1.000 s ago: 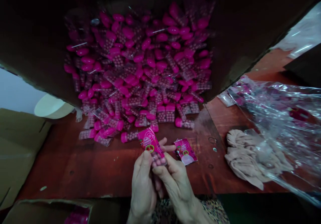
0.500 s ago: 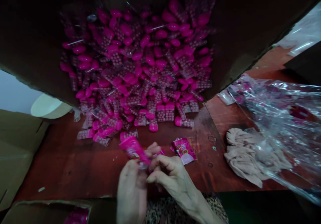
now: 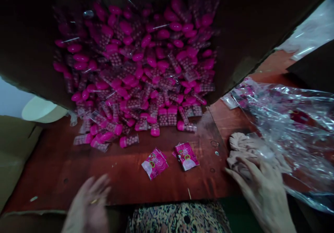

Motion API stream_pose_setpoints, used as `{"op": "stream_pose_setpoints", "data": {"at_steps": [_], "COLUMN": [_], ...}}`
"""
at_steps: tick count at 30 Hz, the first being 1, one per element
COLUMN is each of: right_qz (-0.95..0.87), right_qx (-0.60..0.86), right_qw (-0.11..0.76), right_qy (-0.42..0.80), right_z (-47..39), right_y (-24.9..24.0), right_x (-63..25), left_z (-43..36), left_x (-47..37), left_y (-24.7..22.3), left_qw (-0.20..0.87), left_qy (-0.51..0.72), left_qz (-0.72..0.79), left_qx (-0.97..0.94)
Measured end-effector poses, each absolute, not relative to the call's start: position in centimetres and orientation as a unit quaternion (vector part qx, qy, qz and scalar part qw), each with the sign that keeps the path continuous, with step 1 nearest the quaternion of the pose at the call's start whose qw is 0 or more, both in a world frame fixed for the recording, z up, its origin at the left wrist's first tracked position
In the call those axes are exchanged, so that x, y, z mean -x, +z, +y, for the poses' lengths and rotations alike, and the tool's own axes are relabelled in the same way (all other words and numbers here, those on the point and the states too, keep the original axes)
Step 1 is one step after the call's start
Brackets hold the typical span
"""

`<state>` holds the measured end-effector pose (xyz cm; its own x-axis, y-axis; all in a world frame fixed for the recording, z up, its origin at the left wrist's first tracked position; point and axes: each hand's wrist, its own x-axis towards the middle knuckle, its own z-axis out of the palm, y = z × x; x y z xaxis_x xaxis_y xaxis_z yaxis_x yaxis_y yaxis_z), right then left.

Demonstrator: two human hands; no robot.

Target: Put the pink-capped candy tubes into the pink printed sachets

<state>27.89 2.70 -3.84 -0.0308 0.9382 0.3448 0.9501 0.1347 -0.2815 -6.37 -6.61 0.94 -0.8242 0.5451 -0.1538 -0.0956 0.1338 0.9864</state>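
My left hand (image 3: 90, 203) is over the table's front edge at lower left, slightly blurred, its fingers stretched out and nothing seen in them. A ring shows on one finger. On the right, my right hand (image 3: 263, 186) rests at a crumpled beige cloth (image 3: 240, 147), thumb and fingers apart against its near side. Between the hands lie two small stacks of printed pink packets, a left stack (image 3: 155, 163) and a right stack (image 3: 187, 156). Behind them spreads a heap of small clear containers (image 3: 156, 72) with pink caps and little round balls inside.
Dark box walls (image 3: 247, 34) surround the heap. Clear plastic wrapping (image 3: 294, 121) covers the right side of the reddish table (image 3: 125, 184). A pale bowl (image 3: 43, 110) stands at the left, near a cardboard box (image 3: 15, 149).
The pink packet held in both hands is no longer in them. My left hand has moved left and down; my right hand has gone right to the cloth. The left packet stack is now uncovered.
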Motion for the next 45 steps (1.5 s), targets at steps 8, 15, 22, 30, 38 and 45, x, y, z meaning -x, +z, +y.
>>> {"op": "stream_pose_setpoints", "data": {"at_steps": [8,15,22,30,38,45], "right_qz": [-0.66,-0.518,-0.484,-0.525,-0.719,-0.75], "right_qx": [0.686,0.776,0.808,0.782,0.516,0.472], "right_qw": [0.306,0.355,0.334,0.336,0.453,0.423], "right_qy": [-0.009,0.051,-0.015,-0.014,0.107,0.188], "right_z": [0.7,2.5,5.7,3.5,1.5,2.1], "right_y": [-5.5,-5.8,-5.6,-3.6,-0.9,-2.6], "right_x": [-29.5,-29.9,-29.2,-28.1,-17.0,-12.6], "left_z": [3.0,6.3,6.5,3.3,0.5,0.4], "left_x": [-13.2,-19.5,-18.4,-7.0,4.1,2.6], "left_y": [1.3,-2.5,-2.1,0.4,-2.5,-3.3], "left_qw": [0.471,0.262,0.27,0.317,0.163,0.212], "left_qy": [0.311,0.163,0.166,0.353,0.27,0.272], "left_qz": [0.469,0.446,0.437,0.562,0.771,0.771], "left_qx": [-0.679,-0.84,-0.842,-0.678,-0.554,-0.535]}}
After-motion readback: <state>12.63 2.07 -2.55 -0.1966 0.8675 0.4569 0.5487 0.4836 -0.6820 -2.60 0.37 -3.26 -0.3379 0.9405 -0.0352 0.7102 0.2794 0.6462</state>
